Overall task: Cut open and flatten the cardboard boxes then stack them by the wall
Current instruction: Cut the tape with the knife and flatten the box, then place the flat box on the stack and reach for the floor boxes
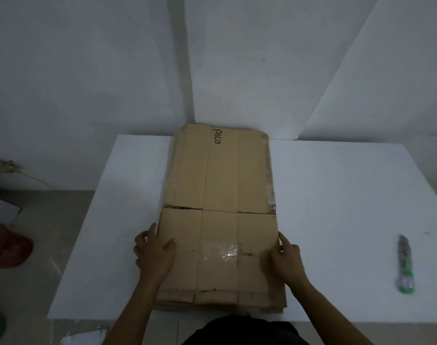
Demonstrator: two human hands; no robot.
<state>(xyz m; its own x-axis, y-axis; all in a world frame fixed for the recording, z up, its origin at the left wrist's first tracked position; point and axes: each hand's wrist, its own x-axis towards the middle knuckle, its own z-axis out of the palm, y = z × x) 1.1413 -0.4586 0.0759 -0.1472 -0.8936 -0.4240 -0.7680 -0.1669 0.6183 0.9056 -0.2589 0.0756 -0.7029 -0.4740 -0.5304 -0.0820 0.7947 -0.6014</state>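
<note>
Flattened cardboard stack [220, 175], probably light and stiff, at the table's [337, 195] near edge; left hand [154, 252] and right hand [287, 260] grasp its side edges.

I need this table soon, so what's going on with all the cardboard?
A person holds a stack of flattened cardboard lying on the white table. The left hand and right hand grip its two side edges near the body, thumbs on top. The stack's far end lies by the wall. What looks like a cutter lies untouched on the table to the right.
</note>
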